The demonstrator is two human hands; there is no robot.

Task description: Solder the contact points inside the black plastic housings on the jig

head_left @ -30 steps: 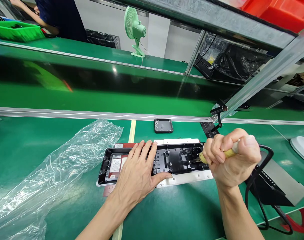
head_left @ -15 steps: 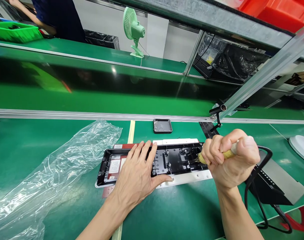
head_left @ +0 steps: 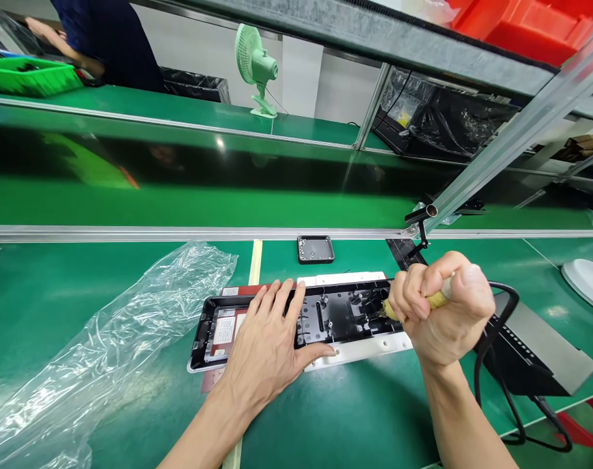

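A long black plastic housing (head_left: 342, 319) lies on the bench, with a white strip (head_left: 369, 348) under its near and far sides. My left hand (head_left: 269, 332) rests flat across the housing's left half, fingers spread, thumb on the near white strip. Through an opening at the left end shows a reddish-brown surface with a white label (head_left: 224, 330). My right hand (head_left: 442, 306) is closed around a yellow-handled tool (head_left: 437, 300), thumb over the handle's end. The tool slants down to the left into the right part of the housing. Its tip is hard to make out.
Clear plastic film (head_left: 144, 326) spreads at left. Behind the housing sits a small black tray (head_left: 316, 249) holding tiny parts. A black cable (head_left: 482, 352) loops near my right wrist, beside a black-and-grey panel (head_left: 545, 339). A metal post (head_left: 501, 156) slants upward. A person (head_left: 110, 45) stands across.
The right hand and the tool's handle have shifted slightly left. My left hand stays on the housing. The whole view has moved a little.
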